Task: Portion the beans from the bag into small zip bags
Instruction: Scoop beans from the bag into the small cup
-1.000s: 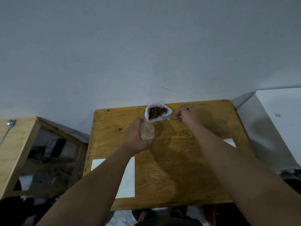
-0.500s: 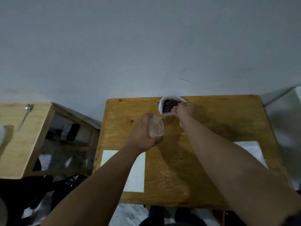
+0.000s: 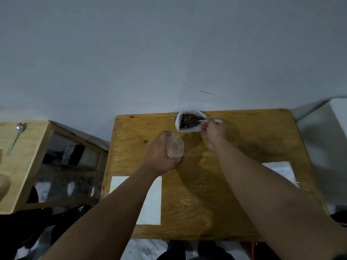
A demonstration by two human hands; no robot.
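Note:
A white bag [image 3: 185, 128] of dark brown beans [image 3: 188, 120] stands open at the far edge of the wooden table [image 3: 244, 143]. My right hand [image 3: 213, 129] grips a spoon [image 3: 195, 121] by its white handle, with the bowl lying on the beans inside the bag. My left hand [image 3: 160, 156] holds a small clear zip bag [image 3: 175, 148] with its mouth open, just in front and to the left of the bean bag. The small bag looks empty.
A white sheet [image 3: 150, 199] lies on the near left of the table, another white sheet [image 3: 279, 170] on the right. A lower wooden stand [image 3: 24, 156] at the left carries a metal spoon [image 3: 16, 136]. A white surface [image 3: 336, 117] sits at the far right.
My right hand has moved from beside the bean bag to its rim, and the spoon's bowl now lies on the beans. My left hand keeps the small bag open, slightly nearer.

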